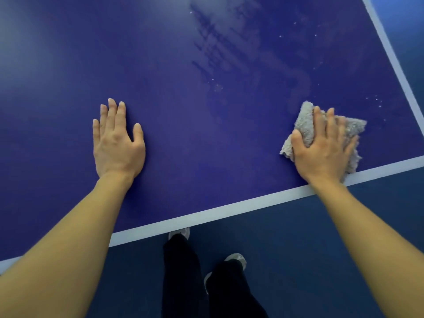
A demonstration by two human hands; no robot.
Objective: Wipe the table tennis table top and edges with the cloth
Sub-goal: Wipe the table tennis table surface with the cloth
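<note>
floor (298, 249): dark blue | trousers (181, 271): black | shoes (237, 258): pale grey

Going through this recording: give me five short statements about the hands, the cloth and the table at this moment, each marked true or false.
1. The right hand presses on the cloth. True.
2. The left hand holds a second cloth. False: it lies flat and bare on the table top.
3. The cloth lies close to the white edge line, near the table's right corner. True.
4. The cloth is bright red. False: it is a pale grey.
5. Small white specks show on the surface beyond the cloth. True.
</note>
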